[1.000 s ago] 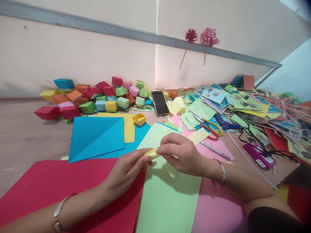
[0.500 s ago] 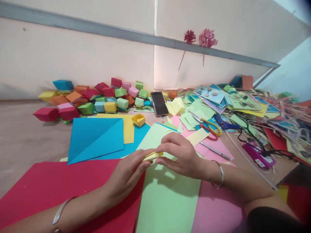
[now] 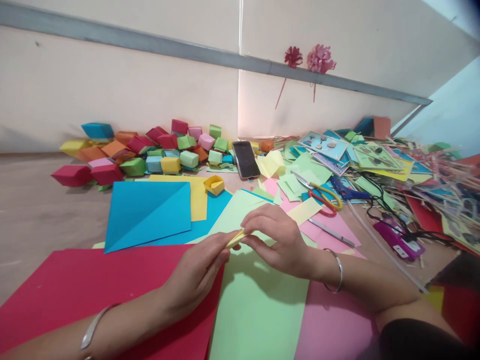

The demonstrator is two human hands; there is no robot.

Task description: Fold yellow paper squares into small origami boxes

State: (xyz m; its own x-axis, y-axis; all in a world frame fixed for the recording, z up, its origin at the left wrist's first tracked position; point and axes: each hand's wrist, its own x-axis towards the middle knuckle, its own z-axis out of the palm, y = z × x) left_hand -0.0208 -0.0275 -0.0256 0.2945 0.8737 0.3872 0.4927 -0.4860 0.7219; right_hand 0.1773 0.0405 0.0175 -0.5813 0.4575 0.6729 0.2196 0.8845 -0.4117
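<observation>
Between my two hands is a small piece of folded yellow paper (image 3: 234, 239), mostly covered by fingers. My left hand (image 3: 204, 260) grips its left end between thumb and fingers. At the other end, my right hand (image 3: 275, 240) pinches it with thumb and fingertips. Both hands hover over a light green sheet (image 3: 262, 310). A red sheet (image 3: 112, 290) lies under my left forearm, and a pink sheet (image 3: 330, 320) is below my right forearm. Beyond my hands sits a small open yellow paper box (image 3: 214, 185), close to a blue sheet (image 3: 150, 212).
Several coloured paper boxes (image 3: 138, 166) are heaped by the wall at back left. A phone (image 3: 246, 160) stands beside them. To the right lie scissors (image 3: 324, 197), a cutter knife (image 3: 331, 232), a blue glue gun (image 3: 348, 190), a purple power strip (image 3: 399, 239) with cables, and paper scraps.
The folded yellow paper has turned and shows a narrower side, with less of it visible. My fingers have shifted slightly around it. Everything else stays in place.
</observation>
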